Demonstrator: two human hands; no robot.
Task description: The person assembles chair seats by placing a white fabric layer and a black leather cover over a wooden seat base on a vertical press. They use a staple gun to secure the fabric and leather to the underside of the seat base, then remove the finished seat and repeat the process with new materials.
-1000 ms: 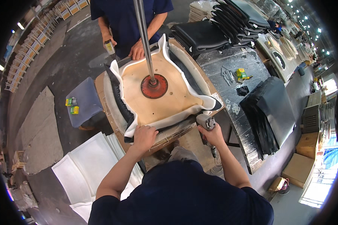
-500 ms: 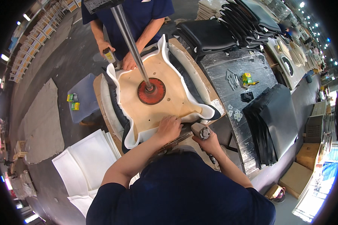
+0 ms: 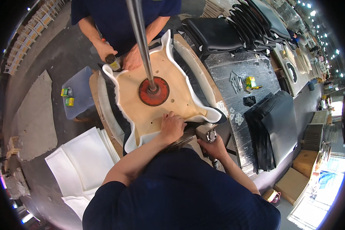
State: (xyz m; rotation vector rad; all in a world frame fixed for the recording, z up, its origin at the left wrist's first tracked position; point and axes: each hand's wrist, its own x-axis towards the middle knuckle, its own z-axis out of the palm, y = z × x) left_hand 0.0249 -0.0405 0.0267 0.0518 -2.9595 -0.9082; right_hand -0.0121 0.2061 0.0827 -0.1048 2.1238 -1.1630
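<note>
A plywood seat panel (image 3: 142,115) lies underside up, with white padding (image 3: 120,107) and black cover material (image 3: 120,115) around its edges. My left hand (image 3: 173,127) is at the panel's near edge, its fingers closed over the rim on the cover; the fingertips are partly hidden. My right hand (image 3: 214,147) is wrapped round the handle of a staple gun (image 3: 206,133), whose head is beside the panel's near right corner. A red round pad (image 3: 154,91) on a metal rod (image 3: 142,42) presses on the panel's middle.
Across the panel, a co-worker's hands (image 3: 105,50) hold another staple gun (image 3: 112,62) at the far left corner. At right, a table bears black sheets (image 3: 274,130), staple strips (image 3: 237,82) and folded black covers (image 3: 214,34). White sheets (image 3: 84,157) lie at left.
My left hand has shifted slightly along the near edge, its fingers more bunched. My right hand's staple gun has tilted a little. The co-worker's staple gun has come closer to the far left corner.
</note>
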